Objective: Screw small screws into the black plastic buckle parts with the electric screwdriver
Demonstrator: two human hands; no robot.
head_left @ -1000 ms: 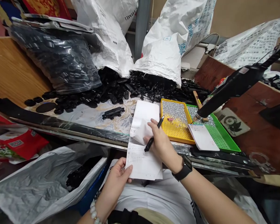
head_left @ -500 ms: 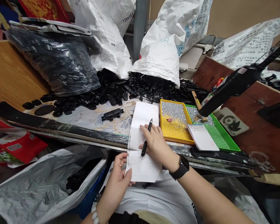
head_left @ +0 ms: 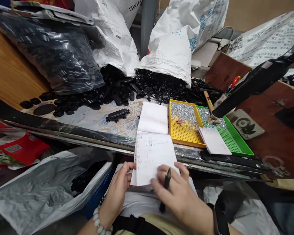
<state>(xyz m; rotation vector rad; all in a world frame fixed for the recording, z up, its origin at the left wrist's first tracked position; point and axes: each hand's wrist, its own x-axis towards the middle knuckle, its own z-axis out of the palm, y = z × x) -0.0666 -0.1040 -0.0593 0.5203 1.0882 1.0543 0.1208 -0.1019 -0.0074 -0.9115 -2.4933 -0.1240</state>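
Observation:
An open notebook (head_left: 155, 153) lies partly on the bench edge and partly over my lap, with faint handwriting on its lower page and a blank upper page. At its lower left edge, my left hand (head_left: 120, 184) grips the pages between thumb and fingers. My right hand (head_left: 180, 194) is curled around a black pen (head_left: 167, 180), its fingers at the bottom right of the written page; slight blur hides whether they pinch the paper. A black part with small wheel-like ends (head_left: 117, 115) lies on the bench left of the notebook.
Yellow (head_left: 186, 141) and green (head_left: 247, 150) trays hold small silvery pieces. A small notepad (head_left: 214, 140) overlaps them, beneath a black power screwdriver (head_left: 250, 86). Black parts (head_left: 117, 91) spill from white sacks (head_left: 170, 49). A lined bin (head_left: 39, 195) stands at lower left.
My right hand has moved down from the upper page to the lower page's bottom edge, pen still held. More of the written page shows. My left hand stays at the notebook's left edge.

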